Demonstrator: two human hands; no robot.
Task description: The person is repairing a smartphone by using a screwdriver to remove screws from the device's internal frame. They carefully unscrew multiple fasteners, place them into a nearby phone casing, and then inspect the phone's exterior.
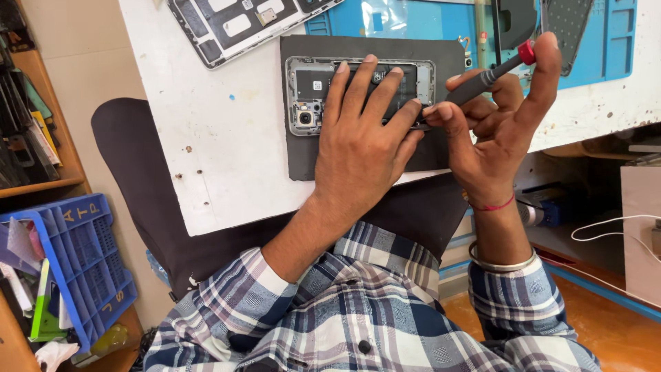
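Grey mat [303,155]: left hand [361,141] flat, pinning opened phone [313,89]; right hand [499,120] grips screwdriver [482,79]. Screw work underway; next needs steady tip seating.

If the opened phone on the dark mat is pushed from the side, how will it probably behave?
The phone lies flat, so it likely slides rather than tips. The dark mat and the left hand pressing on it probably resist sliding. Its inner parts are exposed, so it seems fragile.
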